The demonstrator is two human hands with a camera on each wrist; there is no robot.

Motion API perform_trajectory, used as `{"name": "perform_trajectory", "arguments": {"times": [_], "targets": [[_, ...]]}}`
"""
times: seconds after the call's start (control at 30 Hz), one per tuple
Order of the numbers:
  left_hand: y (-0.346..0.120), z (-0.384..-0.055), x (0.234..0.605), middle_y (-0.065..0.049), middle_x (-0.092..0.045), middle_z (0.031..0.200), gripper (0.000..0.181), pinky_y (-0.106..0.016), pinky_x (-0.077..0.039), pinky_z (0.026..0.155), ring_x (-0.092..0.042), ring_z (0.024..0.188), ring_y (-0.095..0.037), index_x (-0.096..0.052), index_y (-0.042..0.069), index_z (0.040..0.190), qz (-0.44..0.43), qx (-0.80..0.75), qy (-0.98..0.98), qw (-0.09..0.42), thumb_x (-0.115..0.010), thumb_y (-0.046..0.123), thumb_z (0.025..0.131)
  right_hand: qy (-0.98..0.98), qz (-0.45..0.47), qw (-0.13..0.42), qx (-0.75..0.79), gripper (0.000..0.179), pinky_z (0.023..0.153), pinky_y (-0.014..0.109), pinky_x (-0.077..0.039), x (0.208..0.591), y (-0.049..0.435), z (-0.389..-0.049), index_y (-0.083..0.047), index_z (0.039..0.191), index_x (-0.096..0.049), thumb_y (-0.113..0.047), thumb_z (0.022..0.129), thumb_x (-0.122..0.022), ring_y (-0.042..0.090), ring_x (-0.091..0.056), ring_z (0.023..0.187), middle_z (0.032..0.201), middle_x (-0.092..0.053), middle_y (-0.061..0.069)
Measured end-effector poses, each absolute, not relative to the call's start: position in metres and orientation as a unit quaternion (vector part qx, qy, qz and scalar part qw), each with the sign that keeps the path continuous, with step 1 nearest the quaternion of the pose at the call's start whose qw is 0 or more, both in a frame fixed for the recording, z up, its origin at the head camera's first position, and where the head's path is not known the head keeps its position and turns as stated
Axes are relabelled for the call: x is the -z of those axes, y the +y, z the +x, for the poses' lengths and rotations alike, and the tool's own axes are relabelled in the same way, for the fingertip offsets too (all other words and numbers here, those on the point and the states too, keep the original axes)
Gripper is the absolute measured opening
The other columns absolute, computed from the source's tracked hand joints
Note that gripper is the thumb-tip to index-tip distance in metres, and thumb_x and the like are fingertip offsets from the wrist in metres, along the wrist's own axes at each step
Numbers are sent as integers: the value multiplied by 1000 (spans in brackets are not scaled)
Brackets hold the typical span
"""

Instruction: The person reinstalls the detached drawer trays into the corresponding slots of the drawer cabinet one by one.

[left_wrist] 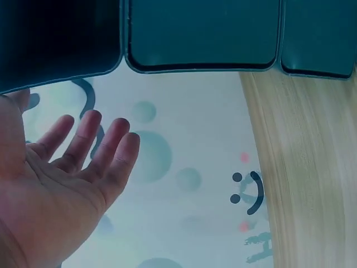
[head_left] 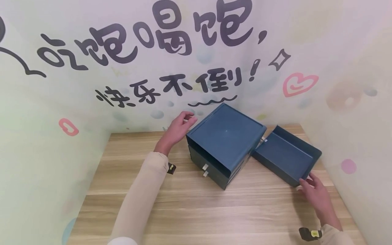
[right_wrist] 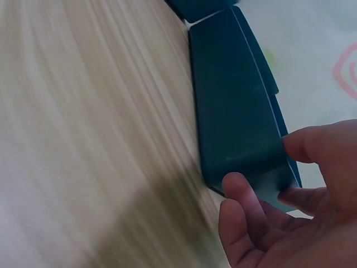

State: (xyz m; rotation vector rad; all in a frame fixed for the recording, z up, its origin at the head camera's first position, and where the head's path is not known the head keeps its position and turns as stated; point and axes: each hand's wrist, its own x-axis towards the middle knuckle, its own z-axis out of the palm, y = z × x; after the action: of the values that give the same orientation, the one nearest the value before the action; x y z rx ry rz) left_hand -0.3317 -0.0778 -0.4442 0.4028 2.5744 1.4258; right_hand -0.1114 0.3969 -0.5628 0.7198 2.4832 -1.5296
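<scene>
A dark blue drawer cabinet [head_left: 226, 136] stands askew on the table, its upper slot dark and hollow with closed drawers below. Beside its left edge, my left hand [head_left: 179, 127] hovers with fingers relaxed and nothing in them. In the left wrist view, that palm [left_wrist: 61, 195] faces up close to the cabinet's open slot [left_wrist: 61, 39]. To the right lies a loose blue drawer [head_left: 284, 153], hollow side up, its far end by the cabinet. My right hand [head_left: 318, 195] pinches its near corner, thumb at the rim in the right wrist view.
Small white tabs [head_left: 205, 167] stick out from the cabinet's front, and another tab [head_left: 264, 139] shows by the loose drawer. The wood-grain table [head_left: 137, 204] meets a printed wall [head_left: 147, 119] close behind the cabinet. A side wall [head_left: 349, 143] rises at the right.
</scene>
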Motion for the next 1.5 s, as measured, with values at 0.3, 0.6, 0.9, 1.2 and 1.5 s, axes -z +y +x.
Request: {"name": "perform_trajectory", "arguments": {"times": [0.3, 0.6, 0.9, 1.2, 1.5], "targets": [[-68, -342, 444, -8, -55, 142, 62, -49, -50, 109, -61, 127, -28, -43, 22, 150, 135, -515, 837, 126, -49, 61, 101, 816, 252, 58, 517, 75, 69, 17, -58, 572, 391, -109, -3, 162, 1, -39, 109, -38, -7, -66, 73, 153, -33, 43], [-60, -351, 445, -6, -57, 145, 66, -49, -47, 111, -55, 131, -26, -44, 26, 151, 128, -522, 832, 139, -61, 58, 96, 829, 249, 49, 499, 70, 67, 21, -59, 574, 390, -110, -5, 163, -5, -37, 109, -36, -6, -67, 72, 151, -37, 41], [-56, -350, 442, -7, -56, 147, 76, -52, -50, 110, -57, 133, -31, -38, 23, 155, 150, -560, 806, 118, -75, 42, 92, 833, 258, 70, 484, 69, 68, 17, -56, 572, 401, -115, -13, 163, 1, -42, 109, -29, -8, -66, 72, 152, -36, 38], [-57, -344, 441, -2, -53, 149, 82, -49, -51, 108, -61, 129, -24, -31, 27, 156, 135, -589, 789, 111, -79, 35, 90, 845, 253, 74, 465, 63, 65, 10, -49, 572, 405, -124, -15, 163, -1, -39, 109, -23, -10, -64, 70, 154, -32, 41], [-61, -340, 444, -3, -51, 151, 82, -49, -53, 107, -62, 127, -24, -30, 29, 157, 134, -600, 781, 111, -79, 32, 90, 878, 254, 58, 402, 60, 82, 29, -43, 573, 411, -136, -10, 163, -10, -35, 110, -18, -11, -58, 69, 141, -52, 37]]}}
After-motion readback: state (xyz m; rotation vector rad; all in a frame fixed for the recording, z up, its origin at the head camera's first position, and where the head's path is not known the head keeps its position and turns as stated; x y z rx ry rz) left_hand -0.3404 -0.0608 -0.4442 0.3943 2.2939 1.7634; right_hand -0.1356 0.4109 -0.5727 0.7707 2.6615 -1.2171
